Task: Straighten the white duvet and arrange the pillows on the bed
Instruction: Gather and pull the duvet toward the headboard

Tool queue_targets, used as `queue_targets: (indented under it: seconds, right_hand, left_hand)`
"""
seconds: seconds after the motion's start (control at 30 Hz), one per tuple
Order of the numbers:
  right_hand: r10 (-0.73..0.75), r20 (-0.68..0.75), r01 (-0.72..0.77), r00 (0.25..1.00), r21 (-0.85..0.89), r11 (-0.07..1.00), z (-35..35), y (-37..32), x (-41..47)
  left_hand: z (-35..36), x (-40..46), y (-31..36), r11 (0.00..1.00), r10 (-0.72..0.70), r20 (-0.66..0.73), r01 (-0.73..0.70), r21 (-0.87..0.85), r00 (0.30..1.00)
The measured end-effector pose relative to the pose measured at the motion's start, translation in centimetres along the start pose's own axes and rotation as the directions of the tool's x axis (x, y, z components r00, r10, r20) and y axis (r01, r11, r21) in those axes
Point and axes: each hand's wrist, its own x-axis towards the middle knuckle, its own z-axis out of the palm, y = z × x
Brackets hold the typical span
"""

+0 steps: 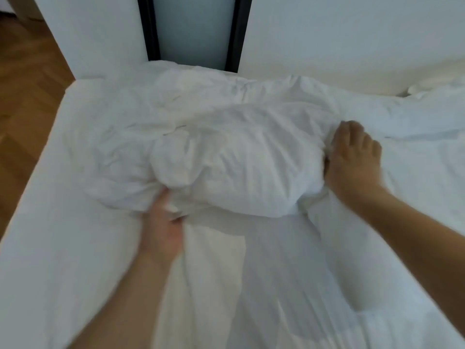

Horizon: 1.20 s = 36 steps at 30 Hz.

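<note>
Left hand (163,222) is a smear of motion blur, fingertips buried under the bunched pillow (226,159), so its grip can't be read. Both forearms run off the bottom and right edges. Duvet (276,285) is cropped below.

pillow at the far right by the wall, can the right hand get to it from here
Probably yes: the right hand presses the bunched duvet, and only flat bedding lies between it and that pillow.
</note>
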Motion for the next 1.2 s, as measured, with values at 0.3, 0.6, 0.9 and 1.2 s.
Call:
queue_targets:
  seconds: [0.3,0.6,0.9,1.2]
  right_hand:
    - [-0.433,0.037,0.43,0.901,0.068,0.9,1.5,-6.4,-17.1]
    - [-0.205,-0.187,0.258,0.961,0.329,0.909,-6.7,-5.8,-11.1]
    - [-0.499,0.644,-0.204,0.58,0.708,0.676,-20.7,-0.7,-12.8]
    - [-0.204,0.009,0.194,0.979,0.265,0.944,-12.0,1.1,-22.3]
  left_hand:
    - [11.8,-5.1,0.8,0.794,0.332,-0.084,-0.23,0.562,0.94]
    - [9.5,-17.5,9.0,0.731,0.631,0.107,-0.635,0.249,0.768]
    - [2.5,-21.0,-5.1,0.939,-0.024,0.257,-0.066,0.337,0.966]
    - [5.8,-22.0,5.3,0.695,0.572,0.021,-0.498,0.518,0.82]
